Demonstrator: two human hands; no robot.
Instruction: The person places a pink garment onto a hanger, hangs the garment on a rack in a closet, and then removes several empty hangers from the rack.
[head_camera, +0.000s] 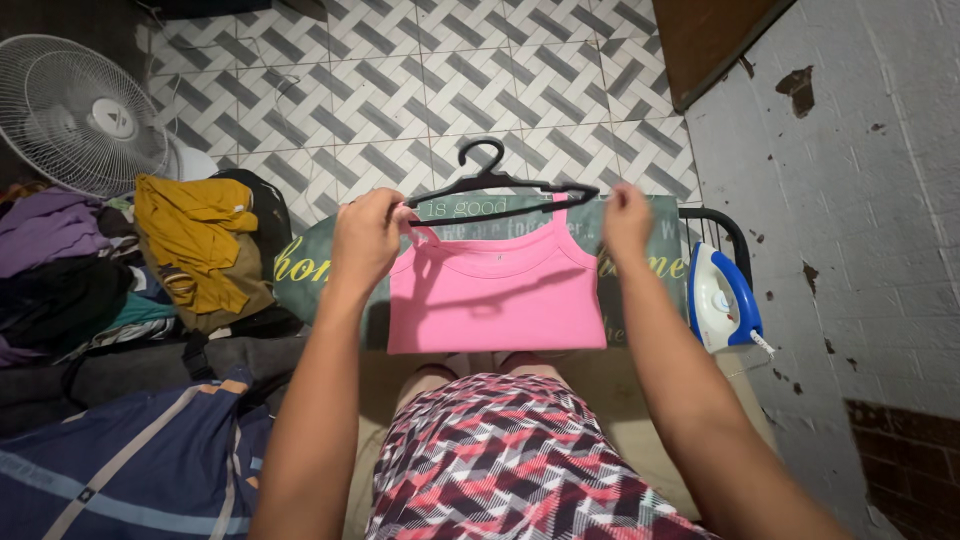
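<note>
Pink tank top lies folded flat on the ironing surface just beyond the person's knees, its neckline turned away from the person and its straps reaching up to a black plastic hanger that sits at the top edge of the garment. Nearest the camera is a lap in a red, white and black patterned fabric, with both forearms stretching forward over it. The left hand is closed at the left end of the hanger, fingers pinching the left strap where it meets the hanger arm. The right hand is at the right end, fingers bent down toward the hanger tip and the right strap; whether it is actually gripping cannot be told. To the right of the top, a blue and white iron stands on its heel in a black wire rest at the end of the surface. To the left, a dark bag holds a mustard-yellow garment spilling over its rim, beside a heap of purple and dark clothes. Further off, a white fan stands on the grey patterned tile floor.
</note>
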